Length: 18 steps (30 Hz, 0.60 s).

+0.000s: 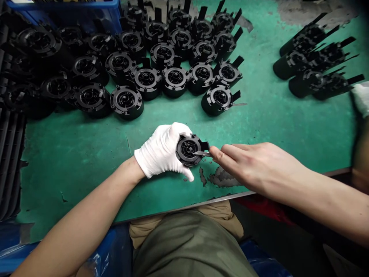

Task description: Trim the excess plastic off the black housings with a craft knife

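Note:
A round black plastic part [188,149] is held over the green table, its ribbed, open face turned up. My left hand [164,151], in a white glove, wraps round its left side, the thumb and fingers on its rim. My bare right hand [245,159] is closed on a thin metal tool [201,153], like tweezers or a small blade. The tool's tip reaches the middle of the black part. Just beyond, a single similar black part [217,99] stands upright on the table.
Many black parts [127,102] stand in rows at the back left, before a blue bin [98,15]. Several more [305,82] are grouped at the back right. The green table [161,200] has worn patches. Another person's white-gloved hand [361,98] shows at the right edge.

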{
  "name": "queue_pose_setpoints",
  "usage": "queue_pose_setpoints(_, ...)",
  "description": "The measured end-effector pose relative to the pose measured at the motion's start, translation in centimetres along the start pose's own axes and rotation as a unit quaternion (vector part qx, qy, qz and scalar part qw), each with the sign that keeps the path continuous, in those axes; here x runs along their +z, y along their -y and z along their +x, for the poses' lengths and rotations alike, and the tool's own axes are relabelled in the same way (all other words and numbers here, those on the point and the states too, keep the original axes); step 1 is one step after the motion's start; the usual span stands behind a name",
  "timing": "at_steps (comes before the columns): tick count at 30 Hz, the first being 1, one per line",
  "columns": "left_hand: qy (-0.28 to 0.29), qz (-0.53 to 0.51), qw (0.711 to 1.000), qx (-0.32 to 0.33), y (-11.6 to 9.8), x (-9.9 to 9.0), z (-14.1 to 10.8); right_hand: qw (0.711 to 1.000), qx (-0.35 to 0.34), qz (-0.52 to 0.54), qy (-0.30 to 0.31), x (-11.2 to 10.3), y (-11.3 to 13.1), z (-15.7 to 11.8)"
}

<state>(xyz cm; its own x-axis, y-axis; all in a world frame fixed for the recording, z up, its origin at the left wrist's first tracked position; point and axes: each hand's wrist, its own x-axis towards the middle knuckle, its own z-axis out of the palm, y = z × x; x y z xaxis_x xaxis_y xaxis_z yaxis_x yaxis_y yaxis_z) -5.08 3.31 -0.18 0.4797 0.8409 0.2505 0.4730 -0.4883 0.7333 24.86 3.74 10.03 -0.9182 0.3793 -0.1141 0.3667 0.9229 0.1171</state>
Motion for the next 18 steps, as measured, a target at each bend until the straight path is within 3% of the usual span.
queue_pose_setpoints(6,-0.003,-0.002,1.000,-0.006,-0.1,0.0,0.0,0.999,-0.032,-0.013,-0.020,-0.1,-0.3,0.1)
queue_pose_setpoints(9,-0.013,0.003,1.000,0.003,0.0,0.1,-0.1,1.000,0.019,-0.022,-0.002,-0.4,1.9,-0.1)
queue_pose_setpoints(13,-0.045,0.006,0.997,0.062,0.2,0.3,-0.2,0.994,0.105,-0.042,0.004,-0.5,5.1,-0.1)
queue_pose_setpoints(18,-0.040,0.009,0.998,0.054,0.3,0.3,-0.2,0.990,0.139,-0.030,0.006,-0.8,6.2,0.4)
